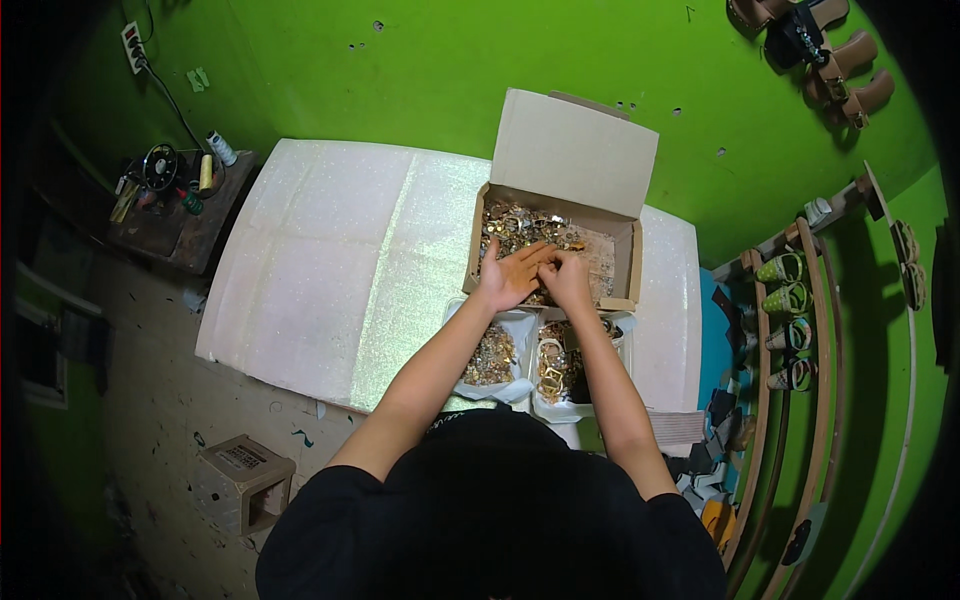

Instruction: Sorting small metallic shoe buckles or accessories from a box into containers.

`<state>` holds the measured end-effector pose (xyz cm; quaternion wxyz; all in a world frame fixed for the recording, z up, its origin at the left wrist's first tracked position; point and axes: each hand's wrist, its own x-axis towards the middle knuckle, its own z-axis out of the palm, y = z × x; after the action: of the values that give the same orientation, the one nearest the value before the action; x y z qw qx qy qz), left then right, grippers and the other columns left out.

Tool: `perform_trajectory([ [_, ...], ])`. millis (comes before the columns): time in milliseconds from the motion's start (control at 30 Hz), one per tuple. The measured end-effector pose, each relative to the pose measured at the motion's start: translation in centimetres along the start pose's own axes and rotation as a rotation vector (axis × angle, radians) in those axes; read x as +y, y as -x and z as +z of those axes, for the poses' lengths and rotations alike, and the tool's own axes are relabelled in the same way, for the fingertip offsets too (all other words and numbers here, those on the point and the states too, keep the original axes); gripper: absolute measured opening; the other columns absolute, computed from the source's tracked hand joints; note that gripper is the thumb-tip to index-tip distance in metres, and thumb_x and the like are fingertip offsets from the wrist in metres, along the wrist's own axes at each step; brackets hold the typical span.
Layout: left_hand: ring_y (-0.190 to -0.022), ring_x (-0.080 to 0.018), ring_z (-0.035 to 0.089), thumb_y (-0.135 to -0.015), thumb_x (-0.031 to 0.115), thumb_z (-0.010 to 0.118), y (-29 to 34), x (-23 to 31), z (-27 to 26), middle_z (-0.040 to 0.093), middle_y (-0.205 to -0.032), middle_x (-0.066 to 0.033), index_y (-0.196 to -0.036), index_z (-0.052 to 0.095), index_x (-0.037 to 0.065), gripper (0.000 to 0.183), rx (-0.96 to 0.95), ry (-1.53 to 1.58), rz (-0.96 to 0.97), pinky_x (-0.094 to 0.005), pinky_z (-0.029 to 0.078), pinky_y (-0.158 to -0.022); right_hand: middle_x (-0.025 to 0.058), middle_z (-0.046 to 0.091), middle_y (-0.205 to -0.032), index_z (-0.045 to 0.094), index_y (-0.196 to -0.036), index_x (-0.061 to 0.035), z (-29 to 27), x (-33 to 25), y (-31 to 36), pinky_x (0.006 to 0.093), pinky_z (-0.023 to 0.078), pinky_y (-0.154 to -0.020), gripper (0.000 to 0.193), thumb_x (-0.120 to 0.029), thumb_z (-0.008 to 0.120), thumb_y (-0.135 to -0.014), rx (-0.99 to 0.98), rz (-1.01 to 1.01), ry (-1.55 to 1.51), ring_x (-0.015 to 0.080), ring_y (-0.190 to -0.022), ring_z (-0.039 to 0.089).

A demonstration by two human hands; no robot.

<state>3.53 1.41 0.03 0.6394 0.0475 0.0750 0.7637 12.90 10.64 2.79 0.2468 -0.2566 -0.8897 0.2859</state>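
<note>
My left hand (514,276) is held palm up with its fingers stretched out, over the open cardboard box (628,262). Small gold and silver metal pieces (515,226), heaped in the box, look like shoe buckles and trims. Beside the left fingers, my right hand (570,280) is closed in a pinch; whatever its fingertips hold is too small to make out. Below my hands are two white lined trays. Small mixed pieces (488,358) fill the left one, and larger gold buckles (552,368) show in the right one, partly hidden by my right forearm.
The box lid (572,150) stands raised at the back. A glittery white sheet (320,260) covers the table. At left are a small dark table (170,235) with thread spools and a stool (245,480). Sandals hang on a wooden rack (815,350) at right, above scraps.
</note>
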Motion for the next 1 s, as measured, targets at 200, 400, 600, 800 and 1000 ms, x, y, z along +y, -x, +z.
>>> perform_trajectory([
  [200,-0.122,-0.0264,0.025,-0.076,0.067,0.011,0.1,0.0,-0.7,0.023,-0.134,-0.0160,-0.129,0.017,-0.003,0.087,0.009,-0.099,0.042,-0.0383,0.016,-0.100,0.0192,0.055,-0.057,0.058,-0.066,0.0061,1.5,-1.0,0.1,0.0343,0.045,-0.053,0.016,-0.010,0.057,-0.062,0.067,0.076,0.013,0.0291,-0.051,0.056],
  [400,-0.123,-0.0276,0.022,-0.077,0.066,0.012,-0.3,-0.2,-0.1,0.021,-0.134,-0.0163,-0.130,0.015,0.000,0.085,0.039,-0.122,0.038,-0.0398,0.014,-0.101,0.0189,0.055,-0.055,0.058,-0.064,0.0056,2.1,-0.5,0.2,0.0346,0.045,-0.052,0.016,-0.011,0.058,-0.061,0.101,0.081,0.088,0.0291,-0.051,0.056],
  [600,-0.124,-0.0307,0.019,-0.085,0.054,0.014,-0.9,0.1,1.7,0.021,-0.134,-0.0160,-0.130,0.022,0.011,0.063,0.183,-0.584,0.174,-0.0407,0.016,-0.101,0.0078,0.056,-0.056,0.058,-0.066,0.0036,-1.0,-1.6,1.5,0.0241,0.040,-0.048,0.015,-0.012,0.058,-0.065,-0.005,0.182,-0.217,0.0091,-0.049,0.048],
  [800,-0.125,-0.0342,0.014,-0.084,0.018,0.045,-3.1,4.2,1.6,0.023,-0.133,-0.0196,-0.125,0.034,0.009,0.044,0.005,-1.416,0.083,-0.0454,0.014,-0.100,0.0138,0.061,-0.074,0.063,-0.083,-0.0004,-3.0,-4.8,5.8,0.0307,0.046,-0.065,0.018,-0.013,0.054,-0.073,-0.384,0.040,-0.255,0.0226,-0.068,0.059],
  [1000,-0.124,-0.0393,-0.012,-0.079,0.044,0.048,-4.1,4.4,1.9,0.002,-0.135,-0.0242,-0.127,0.033,0.020,0.056,0.292,-1.949,0.111,-0.0491,0.007,-0.100,0.0126,0.058,-0.091,0.062,-0.087,-0.0026,-2.6,-3.9,6.8,0.0308,0.041,-0.079,0.018,-0.014,0.056,-0.074,-0.574,-0.084,-0.247,0.0230,-0.086,0.055],
])
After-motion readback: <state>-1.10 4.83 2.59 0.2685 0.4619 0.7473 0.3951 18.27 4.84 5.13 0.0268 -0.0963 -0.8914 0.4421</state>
